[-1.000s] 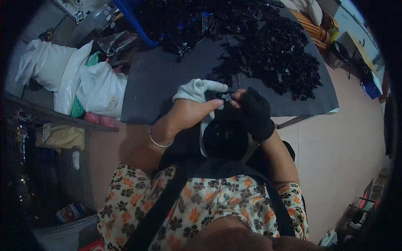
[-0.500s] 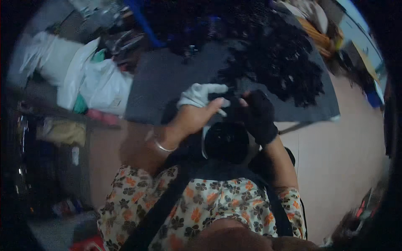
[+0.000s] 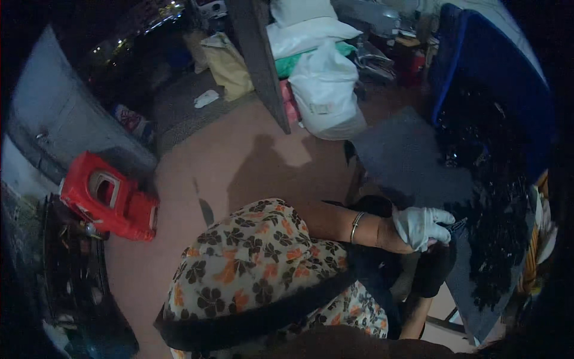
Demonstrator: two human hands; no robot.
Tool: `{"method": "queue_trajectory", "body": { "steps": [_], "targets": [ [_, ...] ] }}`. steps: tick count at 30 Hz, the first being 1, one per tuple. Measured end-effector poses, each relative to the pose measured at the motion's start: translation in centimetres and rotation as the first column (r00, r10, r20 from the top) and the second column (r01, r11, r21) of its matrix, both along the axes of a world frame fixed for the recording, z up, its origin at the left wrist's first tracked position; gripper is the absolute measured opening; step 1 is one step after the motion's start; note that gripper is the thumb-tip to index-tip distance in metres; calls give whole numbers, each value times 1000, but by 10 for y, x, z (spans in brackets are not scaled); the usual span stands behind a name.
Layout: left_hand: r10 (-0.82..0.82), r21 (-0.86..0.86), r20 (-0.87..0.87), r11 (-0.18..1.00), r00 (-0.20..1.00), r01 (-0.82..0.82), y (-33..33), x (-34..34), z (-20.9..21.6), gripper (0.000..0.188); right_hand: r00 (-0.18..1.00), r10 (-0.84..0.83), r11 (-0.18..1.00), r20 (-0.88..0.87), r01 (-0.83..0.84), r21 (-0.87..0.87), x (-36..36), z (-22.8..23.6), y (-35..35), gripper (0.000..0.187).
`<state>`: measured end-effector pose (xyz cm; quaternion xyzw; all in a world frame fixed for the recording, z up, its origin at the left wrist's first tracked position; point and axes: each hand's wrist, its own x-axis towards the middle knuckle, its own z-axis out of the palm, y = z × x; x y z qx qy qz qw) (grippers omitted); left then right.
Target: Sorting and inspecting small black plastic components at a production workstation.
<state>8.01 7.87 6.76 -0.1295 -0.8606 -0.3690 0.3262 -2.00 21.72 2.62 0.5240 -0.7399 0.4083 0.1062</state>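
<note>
My left hand (image 3: 426,228), in a pale fingerless-looking glove with a metal bangle above it, reaches over the grey tabletop. Its fingers curl beside a small dark, glinting piece (image 3: 458,225) too small to name. Just below it, touching or nearly so, is my right hand (image 3: 436,263) in a black glove; its fingers are mostly hidden behind the left hand and by the dark. Beyond both hands, a heap of shiny black pieces (image 3: 493,173) covers the right of the grey tabletop (image 3: 400,155).
A blue curved panel (image 3: 496,72) borders the heap. White sacks (image 3: 326,96) are stacked beyond the table, beside a dark upright post (image 3: 257,54). A yellowish sack (image 3: 230,69) lies farther left. A red plastic stool (image 3: 107,194) is at the left, by a grey door panel (image 3: 66,90).
My view has swung left, so the table and both hands now appear at the right. My hands, slightly apart before, are now close together, the left overlapping the right.
</note>
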Motion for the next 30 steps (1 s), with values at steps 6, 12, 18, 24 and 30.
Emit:
{"method": "queue_trajectory", "body": {
  "steps": [6,12,18,24,30],
  "targets": [
    [-15,94,-77,995,997,22,-8,8,-3,19,808,82,989,583,4,-146,3,-3,-7,15],
    [-30,249,139,968,990,-6,-9,25,19,15,839,166,949,519,6,-314,-9,-14,-1,23],
    [-172,318,47,936,984,149,-4,8,2,18,760,199,978,619,-114,-174,-25,-8,24,23],
    [-249,65,374,968,894,242,-20,-13,-11,33,986,157,837,56,-163,522,-41,27,42,26],
    [270,-220,155,947,950,-233,-112,-49,-14,44,959,-278,912,55,245,329,-49,18,25,34]
  ]
}}
